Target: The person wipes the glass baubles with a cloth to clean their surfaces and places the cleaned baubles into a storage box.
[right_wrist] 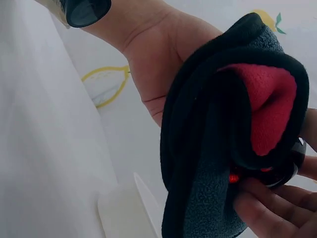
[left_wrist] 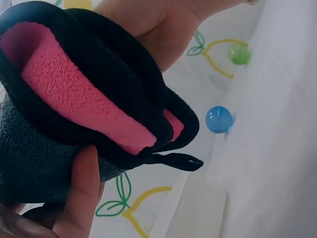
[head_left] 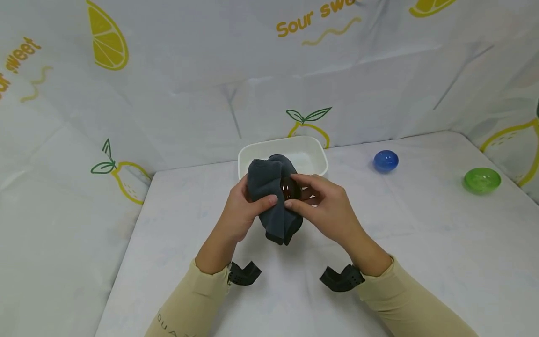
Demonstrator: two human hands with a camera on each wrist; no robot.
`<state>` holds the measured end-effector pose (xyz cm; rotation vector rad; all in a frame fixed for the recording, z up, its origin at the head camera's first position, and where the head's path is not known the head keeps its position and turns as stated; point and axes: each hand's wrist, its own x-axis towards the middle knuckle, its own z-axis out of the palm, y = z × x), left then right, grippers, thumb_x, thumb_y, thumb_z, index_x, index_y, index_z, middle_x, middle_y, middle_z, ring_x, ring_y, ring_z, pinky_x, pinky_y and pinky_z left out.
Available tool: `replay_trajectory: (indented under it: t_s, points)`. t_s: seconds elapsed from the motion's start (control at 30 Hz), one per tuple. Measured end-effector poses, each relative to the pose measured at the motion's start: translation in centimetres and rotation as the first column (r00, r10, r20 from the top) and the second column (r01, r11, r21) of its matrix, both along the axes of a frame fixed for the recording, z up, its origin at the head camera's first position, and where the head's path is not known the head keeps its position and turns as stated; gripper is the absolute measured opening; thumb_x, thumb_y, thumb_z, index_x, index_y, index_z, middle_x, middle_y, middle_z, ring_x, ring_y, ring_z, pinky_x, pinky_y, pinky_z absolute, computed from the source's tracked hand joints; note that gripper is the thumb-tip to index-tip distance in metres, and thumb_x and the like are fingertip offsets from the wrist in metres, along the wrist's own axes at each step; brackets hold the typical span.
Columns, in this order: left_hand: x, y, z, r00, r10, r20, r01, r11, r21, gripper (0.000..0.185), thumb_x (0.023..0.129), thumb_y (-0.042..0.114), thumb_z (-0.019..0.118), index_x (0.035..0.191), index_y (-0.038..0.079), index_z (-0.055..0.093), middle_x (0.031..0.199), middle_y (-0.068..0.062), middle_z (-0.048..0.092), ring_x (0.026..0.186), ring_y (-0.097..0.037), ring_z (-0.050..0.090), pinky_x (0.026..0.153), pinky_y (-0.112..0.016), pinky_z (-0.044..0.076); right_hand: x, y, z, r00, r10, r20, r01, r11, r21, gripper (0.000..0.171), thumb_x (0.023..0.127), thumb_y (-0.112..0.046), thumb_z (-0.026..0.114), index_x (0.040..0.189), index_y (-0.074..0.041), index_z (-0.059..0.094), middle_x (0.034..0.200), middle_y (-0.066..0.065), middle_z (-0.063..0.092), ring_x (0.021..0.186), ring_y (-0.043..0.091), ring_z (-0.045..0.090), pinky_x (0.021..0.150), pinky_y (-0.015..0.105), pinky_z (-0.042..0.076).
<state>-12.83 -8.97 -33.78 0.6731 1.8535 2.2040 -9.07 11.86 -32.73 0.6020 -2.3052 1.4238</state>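
Head view: counter (head_left: 421, 271) carries white tub (head_left: 311, 161). Dk grey cloth (head_left: 265, 180) held up over counter, nr tub. L hand (head_left: 241, 208) part-curled, grips cloth; R hand (head_left: 326, 201) part-curled, holds dk glossy item (head_left: 291, 188) amid folds.

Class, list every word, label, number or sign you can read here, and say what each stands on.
"Sour sw", then lettering cut off by the top edge: on the lemon-print backdrop.
"ur sweet", its start cut off by the left edge: same backdrop.
"OUA", then an unclear mark at the bottom edge: on the left sleeve.
None readable on the folded cloth or white container.
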Motion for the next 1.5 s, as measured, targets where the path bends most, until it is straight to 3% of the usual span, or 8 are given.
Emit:
replay_trajectory:
  t_s: [0.27, 0.57, 0.87, 1.13, 1.37, 1.5]
  points:
    - [0.16, -0.07, 0.04, 0.996, 0.091, 0.026, -0.091, 0.996, 0.020, 0.056, 0.087, 0.014, 0.072, 0.137, 0.002, 0.048, 0.124, -0.012, 0.057, 0.105, -0.021, 0.061, 0.083, -0.032, 0.057, 0.03, -0.06, 0.25, 0.997, 0.080, -0.011, -0.079, 0.994, 0.072, 0.065, 0.079, 0.003, 0.079, 0.139, -0.005, 0.054, 0.121, 0.011, 0.064, 0.092, 0.019, 0.068, 0.080, 0.031, 0.059]
    - [0.20, 0.10, 0.22, 0.988, 0.147, 0.049, -0.147, 0.989, -0.008, 0.048, 0.089, 0.003, 0.063, 0.135, 0.000, 0.049, 0.120, -0.012, 0.059, 0.099, -0.017, 0.063, 0.077, -0.032, 0.059, -0.09, 0.15, 0.25, 0.998, 0.040, -0.042, -0.035, 0.993, 0.111, 0.064, 0.076, 0.003, 0.081, 0.135, -0.004, 0.058, 0.118, 0.011, 0.067, 0.088, 0.019, 0.070, 0.077, 0.029, 0.059]
    - [-0.09, -0.01, 0.30, 0.999, 0.024, 0.044, -0.023, 0.999, -0.027, 0.064, 0.083, 0.014, 0.077, 0.139, 0.012, 0.046, 0.134, -0.012, 0.053, 0.118, -0.027, 0.056, 0.095, -0.037, 0.053, -0.13, 0.14, 0.07, 0.989, 0.012, -0.150, 0.015, 0.984, 0.178, 0.064, 0.072, 0.000, 0.085, 0.131, -0.007, 0.063, 0.116, 0.006, 0.067, 0.087, 0.014, 0.066, 0.079, 0.029, 0.059]
    - [-0.07, 0.25, 0.01, 0.999, -0.028, 0.039, 0.028, 1.000, 0.011, 0.079, 0.075, 0.031, 0.086, 0.139, 0.014, 0.042, 0.135, -0.012, 0.051, 0.120, -0.029, 0.053, 0.095, -0.037, 0.052, -0.15, 0.00, -0.11, 0.972, 0.011, -0.236, 0.043, 0.974, 0.223, 0.065, 0.068, 0.000, 0.087, 0.129, -0.007, 0.065, 0.110, 0.004, 0.067, 0.084, 0.011, 0.061, 0.072, 0.024, 0.054]
    - [0.08, 0.17, -0.08, 0.999, -0.031, 0.016, 0.031, 0.999, 0.022, 0.065, 0.083, 0.014, 0.076, 0.138, 0.010, 0.041, 0.135, -0.013, 0.050, 0.119, -0.028, 0.054, 0.094, -0.035, 0.053, -0.14, -0.17, -0.19, 0.963, 0.039, -0.265, 0.031, 0.966, 0.257, 0.064, 0.068, -0.004, 0.089, 0.128, -0.005, 0.065, 0.108, 0.005, 0.068, 0.085, 0.012, 0.062, 0.071, 0.026, 0.056]
    - [0.03, 0.26, 0.05, 1.000, -0.001, 0.011, 0.001, 1.000, -0.013, 0.062, 0.083, 0.010, 0.070, 0.138, 0.010, 0.042, 0.135, -0.013, 0.051, 0.118, -0.026, 0.055, 0.093, -0.034, 0.053, -0.20, -0.20, -0.20, 0.957, 0.041, -0.286, 0.042, 0.960, 0.278, 0.064, 0.068, -0.007, 0.089, 0.128, -0.005, 0.065, 0.110, 0.006, 0.068, 0.086, 0.014, 0.064, 0.073, 0.028, 0.057]
